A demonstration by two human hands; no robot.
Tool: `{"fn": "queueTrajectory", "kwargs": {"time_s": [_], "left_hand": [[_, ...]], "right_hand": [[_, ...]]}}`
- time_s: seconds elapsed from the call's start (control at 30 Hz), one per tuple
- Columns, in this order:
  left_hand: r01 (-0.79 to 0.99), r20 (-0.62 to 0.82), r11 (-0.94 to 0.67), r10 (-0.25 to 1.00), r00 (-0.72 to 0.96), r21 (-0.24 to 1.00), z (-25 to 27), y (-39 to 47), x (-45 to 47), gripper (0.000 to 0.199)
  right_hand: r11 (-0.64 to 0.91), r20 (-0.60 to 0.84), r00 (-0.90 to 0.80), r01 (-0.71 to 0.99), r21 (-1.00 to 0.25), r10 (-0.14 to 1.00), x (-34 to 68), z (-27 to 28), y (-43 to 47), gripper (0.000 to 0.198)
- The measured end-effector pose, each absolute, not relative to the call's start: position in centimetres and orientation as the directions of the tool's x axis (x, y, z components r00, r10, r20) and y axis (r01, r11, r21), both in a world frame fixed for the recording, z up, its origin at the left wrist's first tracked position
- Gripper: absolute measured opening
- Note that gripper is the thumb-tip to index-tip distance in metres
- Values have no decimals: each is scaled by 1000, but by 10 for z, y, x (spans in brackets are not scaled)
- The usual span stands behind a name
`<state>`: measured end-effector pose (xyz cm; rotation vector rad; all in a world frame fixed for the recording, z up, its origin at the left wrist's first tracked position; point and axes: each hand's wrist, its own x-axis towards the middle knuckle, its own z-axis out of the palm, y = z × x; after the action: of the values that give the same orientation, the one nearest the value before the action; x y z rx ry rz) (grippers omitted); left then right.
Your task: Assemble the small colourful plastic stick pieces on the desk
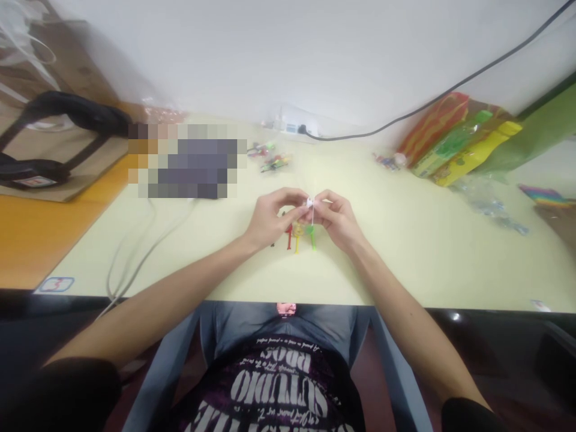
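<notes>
My left hand (279, 216) and my right hand (336, 219) meet above the middle of the table, fingertips pinched together. Between them is a small white piece (309, 203), with a thin white strand or stick running down from it on the right-hand side. Its exact kind is too small to make out. Just below my fingers lie small coloured plastic pieces: a red one (289, 239), a yellow one (297, 242) and a green one (314, 237). My fingers partly hide their upper ends.
Small bagged coloured pieces (276, 162) lie farther back. A blurred-out dark object (193, 168) with white cables (148, 264) is at left, beside a black strapped frame (63, 138). Snack bags (472, 153), a green bottle (463, 138) and crumpled clear plastic (488, 204) stand at right.
</notes>
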<state>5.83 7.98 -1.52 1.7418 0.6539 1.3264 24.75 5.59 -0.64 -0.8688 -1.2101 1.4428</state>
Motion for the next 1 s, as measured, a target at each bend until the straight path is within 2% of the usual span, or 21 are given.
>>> {"fn": "queueTrajectory", "kwargs": {"time_s": [0.23, 0.5, 0.63, 1.0], "left_hand": [[-67, 525, -531, 799, 292, 845, -16, 81, 57, 25], [-43, 586, -602, 757, 289, 798, -20, 79, 55, 24], [-13, 647, -669, 714, 269, 743, -21, 78, 55, 22], [76, 805, -833, 549, 224, 547, -14, 72, 56, 16]], "right_hand": [[-46, 50, -340, -268, -962, 939, 249, -6, 53, 40], [-12, 64, -372, -198, -980, 926, 252, -5, 52, 42], [14, 111, -401, -238, -971, 909, 250, -5, 52, 43], [-201, 17, -600, -295, -934, 800, 249, 0, 46, 40]]}}
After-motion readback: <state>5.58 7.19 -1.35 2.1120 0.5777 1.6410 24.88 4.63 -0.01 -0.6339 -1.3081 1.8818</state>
